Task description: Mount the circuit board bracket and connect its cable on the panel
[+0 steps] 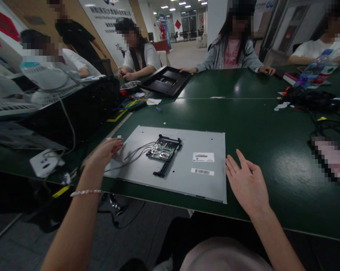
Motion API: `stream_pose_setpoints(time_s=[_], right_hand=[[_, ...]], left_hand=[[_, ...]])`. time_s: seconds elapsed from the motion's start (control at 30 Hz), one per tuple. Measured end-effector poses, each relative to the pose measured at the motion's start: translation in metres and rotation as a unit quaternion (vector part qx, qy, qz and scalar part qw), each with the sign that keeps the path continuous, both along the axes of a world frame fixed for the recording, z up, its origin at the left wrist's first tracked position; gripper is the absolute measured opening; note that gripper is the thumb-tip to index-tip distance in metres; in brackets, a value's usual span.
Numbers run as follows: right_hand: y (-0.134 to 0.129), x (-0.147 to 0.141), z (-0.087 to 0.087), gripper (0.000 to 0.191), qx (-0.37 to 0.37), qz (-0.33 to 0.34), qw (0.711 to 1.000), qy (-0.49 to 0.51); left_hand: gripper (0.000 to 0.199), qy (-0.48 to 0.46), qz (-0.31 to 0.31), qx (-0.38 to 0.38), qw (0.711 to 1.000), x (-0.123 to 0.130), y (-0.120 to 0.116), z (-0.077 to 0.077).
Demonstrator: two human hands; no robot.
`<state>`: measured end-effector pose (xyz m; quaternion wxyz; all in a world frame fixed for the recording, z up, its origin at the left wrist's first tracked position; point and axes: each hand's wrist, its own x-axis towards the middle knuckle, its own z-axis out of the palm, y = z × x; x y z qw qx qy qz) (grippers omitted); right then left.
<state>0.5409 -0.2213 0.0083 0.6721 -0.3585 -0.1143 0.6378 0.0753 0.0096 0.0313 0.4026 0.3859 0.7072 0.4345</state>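
Note:
A flat silver panel (186,186) lies on the green table in front of me. On it rests a green circuit board (163,148) with a black plastic frame (165,165) around part of it, and grey cables (136,152) run from the board to the panel's left side. Two white labels are on the panel's right half. My left hand (109,148) is by the panel's left edge, fingers apart, holding nothing that shows. At the right edge my right hand (247,180) is spread with its palm up and empty.
Across the green table (257,124), a person's hand touches a black frame (170,81). Coloured wires (133,103) and a metal bowl (130,86) lie back left, near a black box (82,109). To the right are a phone (332,158), black cables (308,99) and bottles (313,67).

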Motion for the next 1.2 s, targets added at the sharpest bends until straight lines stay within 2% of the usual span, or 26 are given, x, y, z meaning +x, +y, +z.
stream_pose_setpoints(time_s=[0.3, 0.63, 0.83, 1.0, 1.2], right_hand=[[-0.008, 0.006, 0.000, 0.065, -0.017, -0.046, 0.999, -0.002], [-0.017, 0.015, -0.007, 0.063, -0.026, -0.115, 0.990, -0.074], [-0.024, 0.025, -0.006, 0.063, -0.038, -0.132, 0.986, -0.097], [-0.028, 0.037, -0.010, 0.071, -0.043, -0.130, 0.982, -0.131], [-0.030, 0.033, -0.013, 0.064, -0.043, -0.160, 0.974, -0.157]], left_hand=[[0.028, -0.009, -0.035, -0.005, 0.999, 0.006, -0.011, -0.006], [0.033, -0.055, -0.081, -0.012, 0.995, 0.016, -0.025, 0.001], [0.047, -0.072, -0.121, -0.041, 0.989, 0.015, -0.033, 0.009], [0.052, -0.048, -0.133, -0.050, 0.989, 0.013, -0.034, 0.007], [0.053, -0.025, -0.140, -0.037, 0.989, 0.019, -0.039, 0.004]])
